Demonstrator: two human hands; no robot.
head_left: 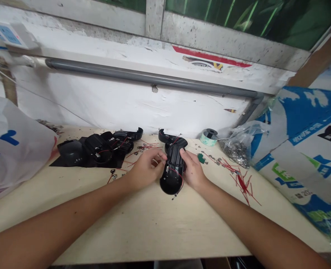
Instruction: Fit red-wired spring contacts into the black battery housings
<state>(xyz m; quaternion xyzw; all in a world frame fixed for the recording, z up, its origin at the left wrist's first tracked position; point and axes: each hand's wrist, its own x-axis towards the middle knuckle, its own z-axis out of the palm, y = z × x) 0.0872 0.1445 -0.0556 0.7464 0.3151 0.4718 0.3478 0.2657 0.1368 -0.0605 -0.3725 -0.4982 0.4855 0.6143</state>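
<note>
A black plastic housing (173, 170) with red wires inside lies open-side-up in the middle of the pale workbench (154, 228). My right hand (192, 170) grips its right side, fingers curled over the rim. My left hand (147, 168) is at its left edge, fingertips pinched together on something too small to make out. Further black housings (98, 149) with wires lie in a row to the left, on a black sheet.
Loose red wires (242, 183) and small metal parts are scattered on the right. A tape roll (209, 136) and a clear bag of screws (238, 147) sit by the wall. A white plastic bag (11, 145) stands left; blue-and-white cartons (308, 149) stand right.
</note>
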